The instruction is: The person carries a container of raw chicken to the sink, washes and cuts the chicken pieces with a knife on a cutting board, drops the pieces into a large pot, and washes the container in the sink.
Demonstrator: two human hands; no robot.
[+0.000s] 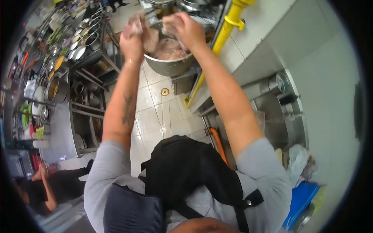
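Observation:
A large metal pot holds pale pink raw meat, which looks like chicken. Over the pot's left side, my left hand is closed around a raw meat piece that hangs down towards the pot. My right hand is above the right rim, its fingers curled on another pale piece of meat. Both arms are stretched forward. Motion blurs the fingers and the upper ends of the meat.
A yellow pipe runs close along the pot's right side. Steel shelving with several bowls and pans stands left. A sink lies right. Another person is at lower left. Tiled floor with a drain lies below.

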